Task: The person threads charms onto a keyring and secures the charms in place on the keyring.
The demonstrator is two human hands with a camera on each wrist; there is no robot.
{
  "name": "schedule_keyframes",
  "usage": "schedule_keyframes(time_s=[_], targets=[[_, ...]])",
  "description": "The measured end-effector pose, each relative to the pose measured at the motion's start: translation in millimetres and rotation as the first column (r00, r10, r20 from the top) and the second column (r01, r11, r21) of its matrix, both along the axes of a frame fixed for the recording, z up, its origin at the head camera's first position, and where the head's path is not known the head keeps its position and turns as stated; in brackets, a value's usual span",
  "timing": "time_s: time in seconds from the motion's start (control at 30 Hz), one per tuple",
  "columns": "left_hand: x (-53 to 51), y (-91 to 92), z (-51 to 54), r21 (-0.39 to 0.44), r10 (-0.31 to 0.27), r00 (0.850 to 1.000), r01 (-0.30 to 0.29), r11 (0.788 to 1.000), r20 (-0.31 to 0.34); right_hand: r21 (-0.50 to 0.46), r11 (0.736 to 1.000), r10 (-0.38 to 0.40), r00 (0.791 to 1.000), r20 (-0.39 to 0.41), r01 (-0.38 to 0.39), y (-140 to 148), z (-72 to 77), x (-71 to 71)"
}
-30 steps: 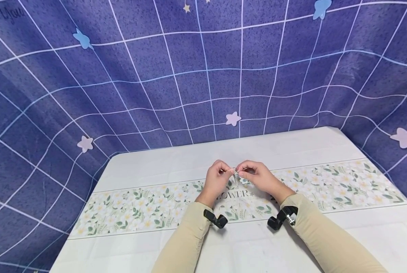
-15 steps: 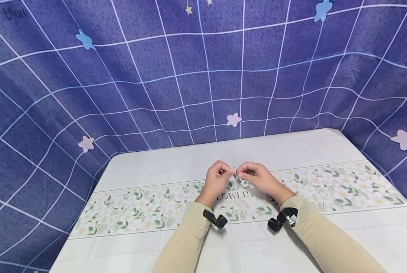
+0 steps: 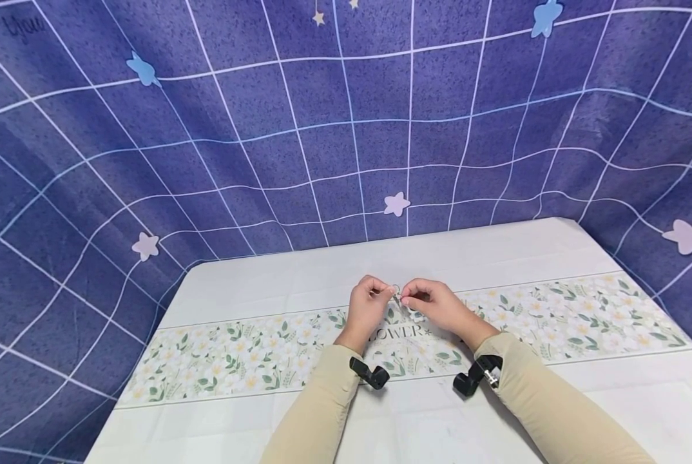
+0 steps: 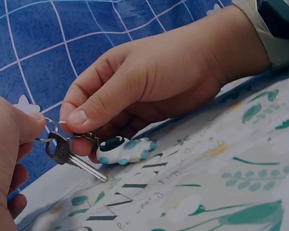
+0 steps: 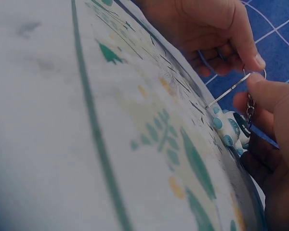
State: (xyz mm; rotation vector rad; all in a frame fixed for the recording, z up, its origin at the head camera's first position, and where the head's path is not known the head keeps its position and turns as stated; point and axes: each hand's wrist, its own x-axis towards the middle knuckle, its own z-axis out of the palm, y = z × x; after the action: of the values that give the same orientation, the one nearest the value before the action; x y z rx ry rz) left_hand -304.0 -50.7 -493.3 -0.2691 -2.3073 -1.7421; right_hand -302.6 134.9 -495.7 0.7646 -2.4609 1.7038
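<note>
Both hands meet over the middle of the table. My left hand [image 3: 366,308] pinches a metal key ring [image 4: 51,124] between thumb and fingers. A key [image 4: 61,153] with a dark head hangs at that ring, its silver blade slanting down. With thumb and forefinger, my right hand [image 3: 443,310] pinches at the ring's other side, by the short chain [image 4: 90,136] of a keychain. From this chain hangs a white and blue figure charm [image 4: 119,150], under the right fingers. In the right wrist view the charm [image 5: 227,126] dangles close to the tabletop. Fingertips partly hide the ring.
A white tablecloth [image 3: 218,432] with a band of printed flowers and lettering covers the table. Behind it and at the sides hangs a blue gridded curtain [image 3: 299,154] with stars. Black wrist cameras are strapped over the beige sleeves [image 3: 317,399].
The right fingertips have shifted slightly at the ring, and the charm beneath them shows less in the head view. My left hand keeps its pinch almost unmoved.
</note>
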Motion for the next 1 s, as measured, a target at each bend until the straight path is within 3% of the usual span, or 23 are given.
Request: schedule_keyframes(time_s=[0.27,0.47,0.7,1.0], targets=[[-5.7,2.4,-4.0,-0.062,0.083,0.996,-0.084,0.994,-0.024,0.112,0.994,-0.01,1.0,-0.021,0.012,1,1.0,0.1],[-8.2,3.4,-5.8,-0.186,0.159,0.987,-0.158,0.97,-0.011,0.157,0.988,-0.001,0.999,-0.042,0.008,3,-0.1,-0.6],[-13.5,5.6,-7.2,-0.337,0.231,0.972,-0.23,0.913,-0.037,0.229,0.973,0.017,0.993,-0.115,0.01,4,-3.3,-3.5],[-22.9,7.6,-6.4,-0.465,0.286,0.955,-0.287,0.837,-0.075,0.276,0.959,-0.006,0.979,-0.205,0.063,4,-2.4,-2.7]])
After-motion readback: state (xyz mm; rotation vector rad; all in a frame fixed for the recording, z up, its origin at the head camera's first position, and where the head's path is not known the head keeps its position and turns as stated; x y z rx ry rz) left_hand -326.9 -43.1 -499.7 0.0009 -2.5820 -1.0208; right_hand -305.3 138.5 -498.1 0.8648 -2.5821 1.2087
